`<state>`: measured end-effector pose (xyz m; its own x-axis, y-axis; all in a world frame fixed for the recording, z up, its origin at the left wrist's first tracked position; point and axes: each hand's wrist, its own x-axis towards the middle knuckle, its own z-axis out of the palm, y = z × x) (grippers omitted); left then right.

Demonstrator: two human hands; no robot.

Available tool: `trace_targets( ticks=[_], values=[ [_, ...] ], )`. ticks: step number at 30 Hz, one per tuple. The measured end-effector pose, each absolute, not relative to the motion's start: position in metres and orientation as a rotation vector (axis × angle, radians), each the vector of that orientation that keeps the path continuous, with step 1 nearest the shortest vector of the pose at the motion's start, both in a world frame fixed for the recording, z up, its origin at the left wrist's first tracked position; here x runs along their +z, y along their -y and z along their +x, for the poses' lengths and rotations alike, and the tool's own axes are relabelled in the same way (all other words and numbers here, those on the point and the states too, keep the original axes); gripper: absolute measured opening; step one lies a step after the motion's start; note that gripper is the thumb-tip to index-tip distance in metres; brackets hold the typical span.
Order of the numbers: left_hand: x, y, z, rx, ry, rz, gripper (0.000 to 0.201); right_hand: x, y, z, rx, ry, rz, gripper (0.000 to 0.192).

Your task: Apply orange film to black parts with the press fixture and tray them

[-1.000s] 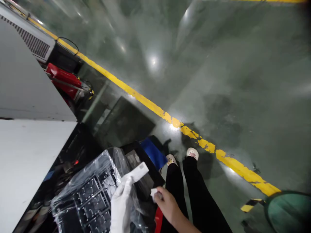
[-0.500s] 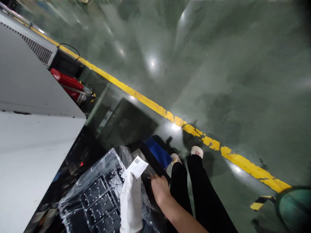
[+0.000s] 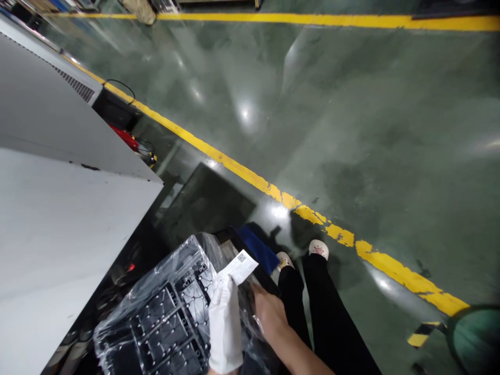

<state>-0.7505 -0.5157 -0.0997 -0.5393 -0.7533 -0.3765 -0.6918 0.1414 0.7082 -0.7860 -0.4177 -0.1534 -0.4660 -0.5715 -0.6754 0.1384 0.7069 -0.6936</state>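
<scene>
My left hand [image 3: 225, 323], in a white glove, pinches a white paper label [image 3: 238, 269] with a printed code at its top end. Under it lies a black plastic tray [image 3: 164, 325] wrapped in a clear bag. My bare right hand [image 3: 269, 314] rests just right of the glove, fingers curled down onto the clear bag at the edge of a dark bin [image 3: 250, 263]. I cannot tell whether it grips the bag. My legs in black trousers and white shoes [image 3: 319, 249] stand to the right.
A large white and grey machine housing [image 3: 58, 208] fills the left side. A blue pad [image 3: 260, 250] lies by the bin. A worn yellow line [image 3: 312, 213] crosses the green floor. A green round object [image 3: 474, 338] sits at the lower right corner.
My right hand moved left from beside my leg, where it pinched a small white scrap, onto the bag. The gloved hand and label shifted slightly right. The view tilted up.
</scene>
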Motion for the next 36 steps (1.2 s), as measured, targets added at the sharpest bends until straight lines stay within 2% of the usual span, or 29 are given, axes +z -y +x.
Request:
trace_targets(
  ticks=[7, 10, 12, 14, 17, 22, 24, 27, 32, 36],
  values=[
    [-0.096, 0.509, -0.759, -1.461, 2.257, 1.395, 0.023, -0.154, 0.389, -0.778, -1.381, -1.801, -0.126, 0.039],
    [-0.093, 0.503, -0.763, -1.525, 2.303, 1.41, 0.027, -0.144, 0.377, -0.787, -1.554, -1.753, 0.105, 0.048],
    [-0.091, 0.501, -0.765, -1.43, 2.617, 1.165, 0.029, -0.136, 0.372, -0.796, -1.639, -1.636, 0.219, 0.06],
    [-0.091, 0.5, -0.767, -1.102, 3.052, 0.657, 0.03, -0.132, 0.369, -0.804, -1.664, -1.542, 0.269, 0.067],
    [-0.094, 0.502, -0.768, -0.534, 3.244, 0.118, 0.042, -0.14, 0.368, -0.811, -1.595, -1.556, 0.265, 0.067],
    [-0.086, 0.519, -0.777, -0.21, 3.47, -0.246, 0.036, -0.166, 0.384, -0.82, -1.391, -1.863, 0.143, 0.034],
    [-0.077, 0.53, -0.779, -0.228, 3.56, -0.319, 0.025, -0.169, 0.399, -0.826, -1.304, -1.966, 0.019, 0.025],
    [-0.065, 0.547, -0.775, -0.526, 3.539, -0.362, 0.012, -0.165, 0.429, -0.837, -1.165, -1.997, -0.216, 0.016],
    [-0.057, 0.552, -0.755, -0.661, 3.445, -0.311, 0.023, -0.161, 0.48, -0.853, -0.955, -2.01, -0.419, 0.007],
    [-0.051, 0.54, -0.741, -0.653, 3.46, -0.213, 0.034, -0.163, 0.506, -0.865, -0.853, -2.023, -0.461, 0.01]
  ],
)
